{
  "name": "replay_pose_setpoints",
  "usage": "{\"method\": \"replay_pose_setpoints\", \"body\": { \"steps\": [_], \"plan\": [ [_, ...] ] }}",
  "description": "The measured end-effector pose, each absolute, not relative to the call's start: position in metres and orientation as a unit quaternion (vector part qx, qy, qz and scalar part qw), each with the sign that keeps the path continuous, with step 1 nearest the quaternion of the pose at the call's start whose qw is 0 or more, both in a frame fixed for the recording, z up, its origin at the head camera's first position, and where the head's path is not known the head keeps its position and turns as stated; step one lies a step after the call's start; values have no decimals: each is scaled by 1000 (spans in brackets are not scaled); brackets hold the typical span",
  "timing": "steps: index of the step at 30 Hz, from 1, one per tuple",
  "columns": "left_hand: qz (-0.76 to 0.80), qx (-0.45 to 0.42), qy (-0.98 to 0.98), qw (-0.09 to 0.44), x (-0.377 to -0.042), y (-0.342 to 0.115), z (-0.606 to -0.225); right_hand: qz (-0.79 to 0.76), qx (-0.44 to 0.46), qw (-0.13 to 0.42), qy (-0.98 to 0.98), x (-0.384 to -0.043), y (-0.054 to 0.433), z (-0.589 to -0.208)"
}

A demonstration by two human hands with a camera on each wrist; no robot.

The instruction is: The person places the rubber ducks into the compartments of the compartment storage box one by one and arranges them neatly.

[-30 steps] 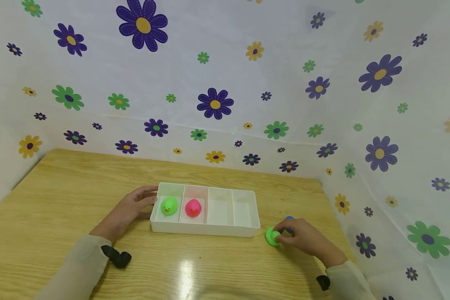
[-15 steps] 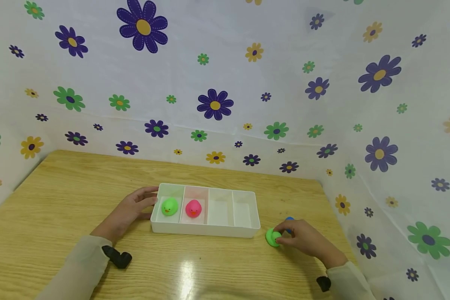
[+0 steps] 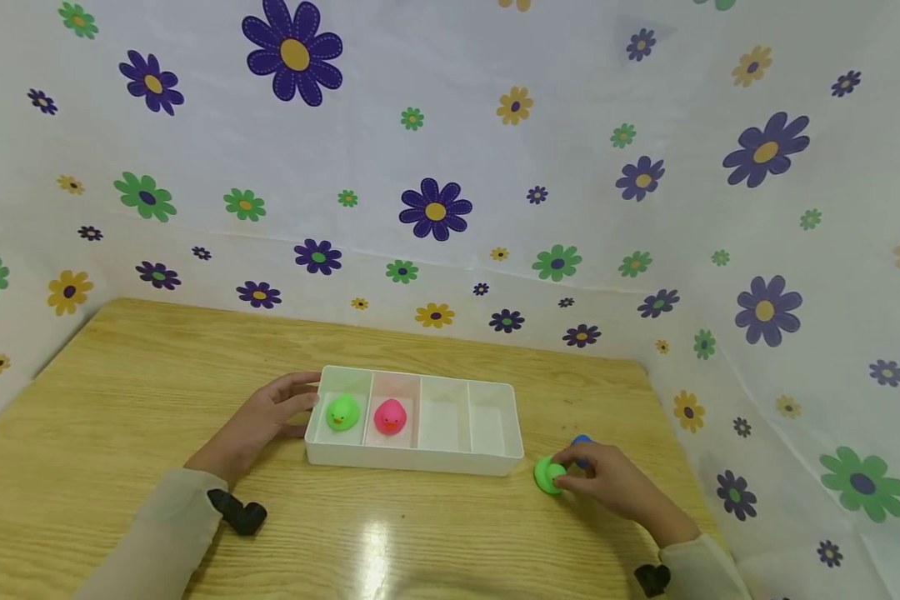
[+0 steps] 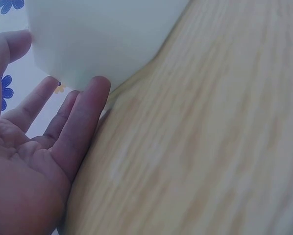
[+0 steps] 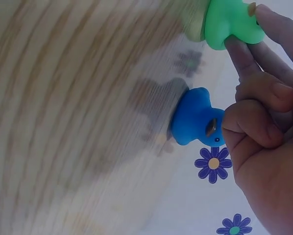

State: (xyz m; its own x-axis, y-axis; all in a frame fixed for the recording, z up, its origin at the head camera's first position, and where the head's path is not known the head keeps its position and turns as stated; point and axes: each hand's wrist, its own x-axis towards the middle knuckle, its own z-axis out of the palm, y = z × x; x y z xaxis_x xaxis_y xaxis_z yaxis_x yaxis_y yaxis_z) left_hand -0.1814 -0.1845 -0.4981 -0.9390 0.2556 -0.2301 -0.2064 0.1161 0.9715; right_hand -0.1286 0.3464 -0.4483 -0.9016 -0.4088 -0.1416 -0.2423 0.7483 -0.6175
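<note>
A white tray (image 3: 412,458) with a row of compartments sits on the table. My left hand (image 3: 262,421) touches its left end with fairly straight fingers, and the left wrist view shows the fingertips against the tray wall. To the right of the tray, my right hand (image 3: 618,483) pinches a green rubber duck (image 3: 547,473) by the head between thumb and finger. That duck stands on the tabletop. A blue rubber duck (image 5: 193,117) stands beside it, close to the curled lower fingers and partly hidden by the hand in the head view.
Another green duck (image 3: 342,413) lies in the leftmost compartment, and a pink duck (image 3: 391,417) in the compartment beside it. The wooden table (image 3: 285,533) meets a white flower-print sheet (image 3: 465,150) at the back and the sides.
The whole head view has shifted slightly. Both hands, the tray and the ducks keep their places relative to each other.
</note>
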Motion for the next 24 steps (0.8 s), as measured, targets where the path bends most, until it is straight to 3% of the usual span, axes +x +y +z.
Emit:
{"method": "replay_pose_setpoints", "body": {
  "steps": [14, 24],
  "plan": [
    [667, 18, 725, 171, -181, -184, -498, -286, -139, 36, 947, -133, 334, -436],
    [665, 18, 727, 172, -182, -184, -499, -268, -146, -94, 948, -145, 323, -425]
  ]
}}
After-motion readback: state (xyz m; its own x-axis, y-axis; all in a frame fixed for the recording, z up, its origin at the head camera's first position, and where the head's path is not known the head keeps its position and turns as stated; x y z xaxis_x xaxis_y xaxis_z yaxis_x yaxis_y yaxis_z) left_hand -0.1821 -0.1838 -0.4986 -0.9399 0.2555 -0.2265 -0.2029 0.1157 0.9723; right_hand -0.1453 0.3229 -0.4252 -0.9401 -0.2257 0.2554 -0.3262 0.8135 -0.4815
